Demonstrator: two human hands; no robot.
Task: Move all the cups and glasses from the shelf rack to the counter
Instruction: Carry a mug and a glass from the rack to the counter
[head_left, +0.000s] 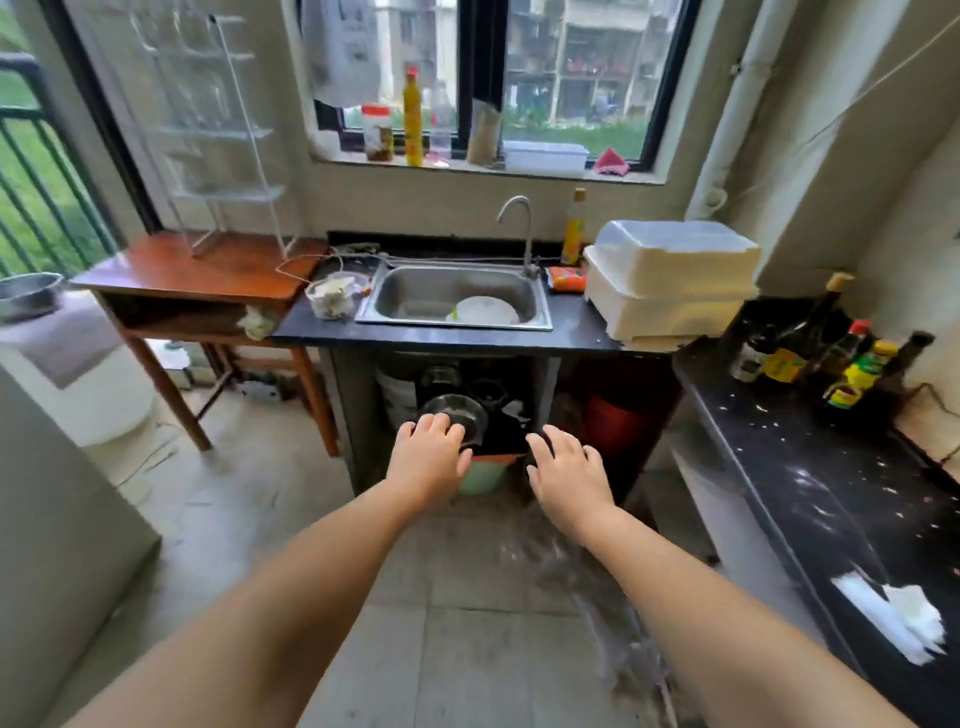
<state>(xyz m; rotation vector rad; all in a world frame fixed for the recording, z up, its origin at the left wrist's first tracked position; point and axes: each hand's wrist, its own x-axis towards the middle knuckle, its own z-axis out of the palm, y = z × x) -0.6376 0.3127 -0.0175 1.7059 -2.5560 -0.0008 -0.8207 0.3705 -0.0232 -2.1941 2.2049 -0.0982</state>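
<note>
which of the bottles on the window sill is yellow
The tall yellow bottle with the red cap, standing between the red-lidded jar and the clear plastic bottle.

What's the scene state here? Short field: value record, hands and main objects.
left hand: fingers curled over a clear glass cup, apparently holding it
right hand: fingers spread, contents not visible
white wire shelf rack: on the brown wooden table, looks bare
stainless steel sink: holds a white round plate
black stone counter: carries a white plastic lidded dish box
</note>
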